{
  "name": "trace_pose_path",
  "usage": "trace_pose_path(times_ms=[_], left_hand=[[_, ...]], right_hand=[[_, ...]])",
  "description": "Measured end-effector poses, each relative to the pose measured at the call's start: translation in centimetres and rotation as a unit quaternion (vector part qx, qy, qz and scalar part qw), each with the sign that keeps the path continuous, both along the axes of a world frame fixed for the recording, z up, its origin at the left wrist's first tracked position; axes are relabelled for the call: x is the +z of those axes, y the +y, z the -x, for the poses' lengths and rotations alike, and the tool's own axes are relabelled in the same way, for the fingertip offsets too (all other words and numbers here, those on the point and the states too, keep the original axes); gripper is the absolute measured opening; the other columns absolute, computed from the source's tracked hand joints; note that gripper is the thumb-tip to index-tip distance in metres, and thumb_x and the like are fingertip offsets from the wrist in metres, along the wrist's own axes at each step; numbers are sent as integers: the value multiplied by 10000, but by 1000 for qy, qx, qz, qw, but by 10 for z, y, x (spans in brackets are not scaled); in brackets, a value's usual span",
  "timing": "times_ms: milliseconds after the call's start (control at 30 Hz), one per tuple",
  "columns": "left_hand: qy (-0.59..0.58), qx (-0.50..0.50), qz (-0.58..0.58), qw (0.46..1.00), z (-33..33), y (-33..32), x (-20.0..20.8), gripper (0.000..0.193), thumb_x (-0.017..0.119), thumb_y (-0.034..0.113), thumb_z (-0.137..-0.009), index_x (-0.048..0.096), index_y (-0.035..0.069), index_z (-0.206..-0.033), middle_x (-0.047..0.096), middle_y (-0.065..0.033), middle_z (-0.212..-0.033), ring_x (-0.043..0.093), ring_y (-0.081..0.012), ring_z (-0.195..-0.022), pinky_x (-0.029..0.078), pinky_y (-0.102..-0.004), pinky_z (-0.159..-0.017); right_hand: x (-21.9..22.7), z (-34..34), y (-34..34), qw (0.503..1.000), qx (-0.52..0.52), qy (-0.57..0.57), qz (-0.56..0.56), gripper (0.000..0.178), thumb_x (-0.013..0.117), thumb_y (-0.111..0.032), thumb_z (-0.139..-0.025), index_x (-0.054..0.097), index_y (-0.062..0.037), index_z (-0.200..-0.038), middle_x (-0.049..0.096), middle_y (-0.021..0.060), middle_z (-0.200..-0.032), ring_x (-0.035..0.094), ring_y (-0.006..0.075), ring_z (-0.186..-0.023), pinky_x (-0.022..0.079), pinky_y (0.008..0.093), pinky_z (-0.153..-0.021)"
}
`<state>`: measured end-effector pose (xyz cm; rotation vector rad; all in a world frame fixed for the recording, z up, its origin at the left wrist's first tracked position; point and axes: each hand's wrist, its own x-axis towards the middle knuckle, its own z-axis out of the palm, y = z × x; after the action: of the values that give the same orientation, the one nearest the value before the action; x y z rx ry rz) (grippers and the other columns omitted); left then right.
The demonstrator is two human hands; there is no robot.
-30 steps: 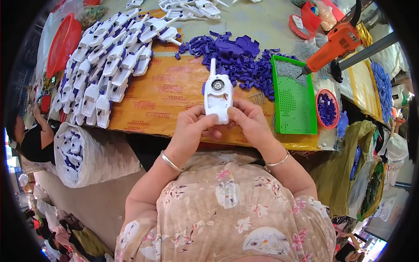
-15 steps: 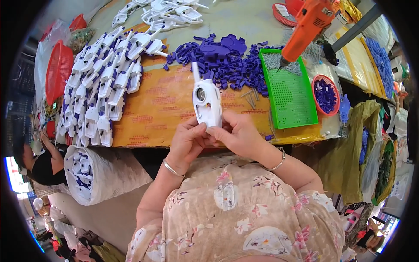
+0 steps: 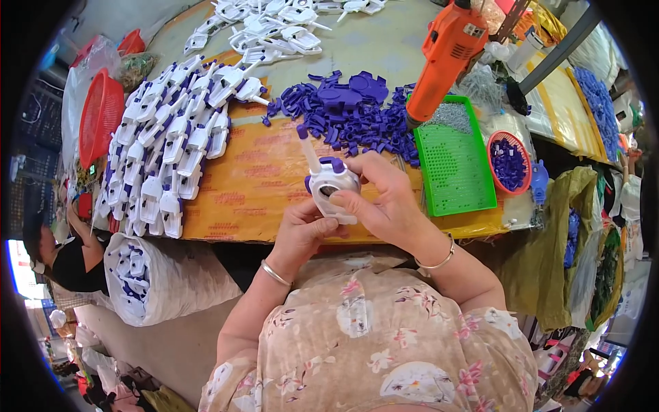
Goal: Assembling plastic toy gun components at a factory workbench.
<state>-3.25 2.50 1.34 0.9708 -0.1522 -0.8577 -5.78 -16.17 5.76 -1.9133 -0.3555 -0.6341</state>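
Well left of green tray point(image 3: 458, 168), left hand point(image 3: 301, 232) pinches lower end of white toy radio point(image 3: 335, 179). Toy now tilted, purple antenna tip point(image 3: 302, 131) showing. Nearer tray, right hand point(image 3: 388, 200) has shifted up, pinching toy's side, thumb over face; handling apparently moves there.

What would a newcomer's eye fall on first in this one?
Probably the bright orange power tool, slanting in at upper right, its lower end by the far left corner of the green tray. Purple parts are heaped left of that, and a big pile of white-and-purple cases lies further left. At centre, the left hand and right hand hold a white case.
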Motion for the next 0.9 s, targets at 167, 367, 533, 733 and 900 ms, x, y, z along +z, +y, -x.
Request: trace_pose_path(times_ms=[167,367,533,733,900], left_hand=[[-44,24,-81,995,2,-1,5,285,644,-4,-809,609,-4,-1092,653,-76,-1009,630,-168,-910,539,-299,-781],[-122,58,-120,984,1,4,26,465,662,-56,-758,523,-9,-1199,612,-81,-1074,609,-155,-957,498,-282,-846],[-147,65,-98,982,5,11,44,500,671,-48,-744,502,-18,-1213,605,-83,-1066,598,-145,-964,493,-282,-854],[-225,68,-145,961,14,7,42,416,700,-12,-742,547,-27,-1129,623,-64,-979,603,-122,-911,502,-275,-825],[-297,72,-175,936,25,7,43,288,705,-3,-740,590,-13,-1004,624,-59,-897,600,-109,-797,503,-252,-703]], right_hand=[[-6,5,3,997,28,19,-62,251,725,-59,-705,625,-10,-930,572,71,-770,514,193,-691,404,288,-621],[-27,8,-1,977,77,67,-187,221,699,-62,-770,615,-10,-968,577,34,-794,515,119,-732,424,262,-662],[-40,9,-11,876,177,232,-385,216,625,-52,-851,621,-3,-1062,636,17,-977,554,73,-877,438,226,-800],[-51,10,-6,823,199,246,-472,243,618,-100,-871,620,1,-1092,643,27,-1001,575,99,-909,450,250,-819],[-56,10,-5,763,232,264,-543,288,613,-143,-882,603,6,-1129,637,45,-1046,583,128,-957,453,288,-858]])
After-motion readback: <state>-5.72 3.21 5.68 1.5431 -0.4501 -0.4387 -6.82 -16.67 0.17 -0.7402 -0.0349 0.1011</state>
